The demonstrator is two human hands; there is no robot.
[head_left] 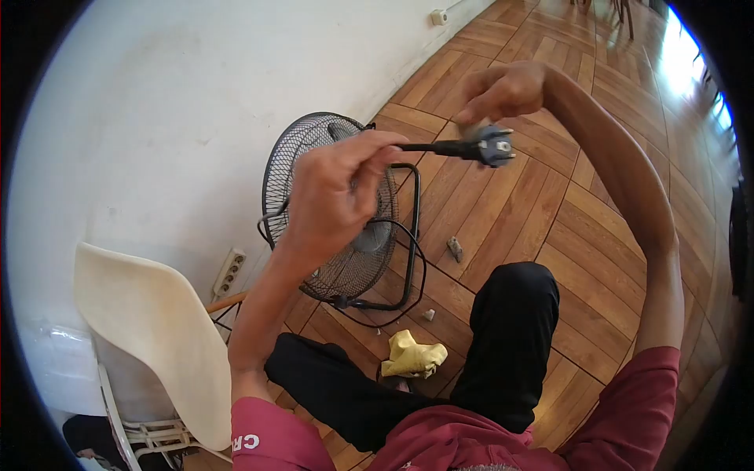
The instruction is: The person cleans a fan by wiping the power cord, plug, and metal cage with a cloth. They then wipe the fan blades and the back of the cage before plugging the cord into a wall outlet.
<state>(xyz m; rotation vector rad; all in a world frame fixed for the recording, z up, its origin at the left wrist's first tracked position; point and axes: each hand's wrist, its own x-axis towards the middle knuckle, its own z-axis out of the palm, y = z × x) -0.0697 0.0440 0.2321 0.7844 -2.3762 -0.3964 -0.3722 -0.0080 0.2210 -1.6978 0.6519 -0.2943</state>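
Observation:
A black power cord with a round plug (pixel 496 147) is pinched in my left hand (pixel 338 184), which grips the cord a little behind the plug. The metal pins point to the right. Just above the plug is my right hand (pixel 506 93), its fingers pressed together and bent down toward the plug body. Something small and blurred shows at those fingertips, and I cannot make out what it is. Behind my left hand a black wire-cage floor fan (pixel 330 275) stands tilted on its tube frame, partly hidden by that hand. Its cord loops down near the floor.
A yellow cloth (pixel 412 355) lies between my legs. A small greyish piece (pixel 455 250) and a white scrap (pixel 429 315) are on the wooden floor. A white chair (pixel 165 314) stands at left by a wall-mounted socket strip (pixel 229 273). Another wall socket (pixel 439 16) is farther off.

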